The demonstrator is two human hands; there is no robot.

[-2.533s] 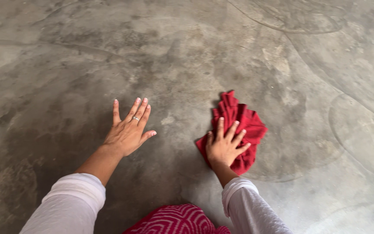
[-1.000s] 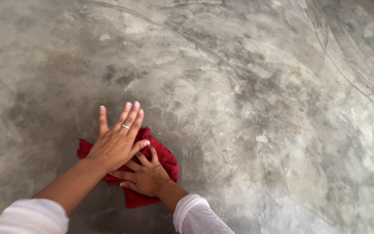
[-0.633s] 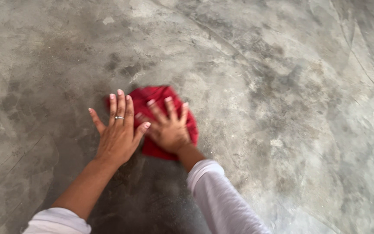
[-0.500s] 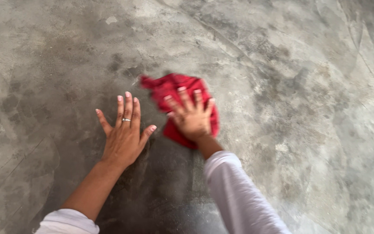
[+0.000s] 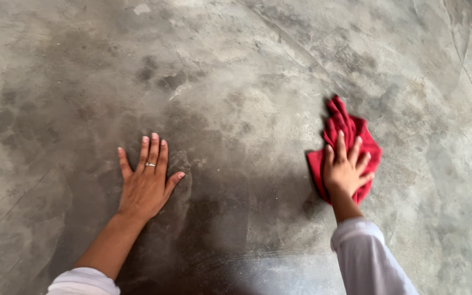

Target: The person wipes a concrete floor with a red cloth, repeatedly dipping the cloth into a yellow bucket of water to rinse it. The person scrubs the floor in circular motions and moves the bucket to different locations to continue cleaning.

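red cloth (image 5: 350,143) is seen crumpled right of centre in the frame, spread on the grey concrete floor (image 5: 247,65). the right hand (image 5: 345,172) is laid flat on its lower half, fingers (image 5: 341,143) stretched and slightly fanned, pressing down rather than gripping; nothing is clasped. the left hand (image 5: 146,183) is planted palm down on bare floor at lower left, fingers straight and close together, a ring (image 5: 150,164) worn on one of them, and nothing is held by it. a darker, damp-looking patch is seen between the two hands.

the cloth is judged soft, light and limp, likely to bunch and fold under pressure and to drag a little on rough concrete. it is best controlled by a flat palm over its bunched middle, or pinched at a raised fold near the upper tip.

compared with the picture half a second earlier, the cloth and right hand are found further right and lower, well apart from the left hand, which has scarcely shifted.
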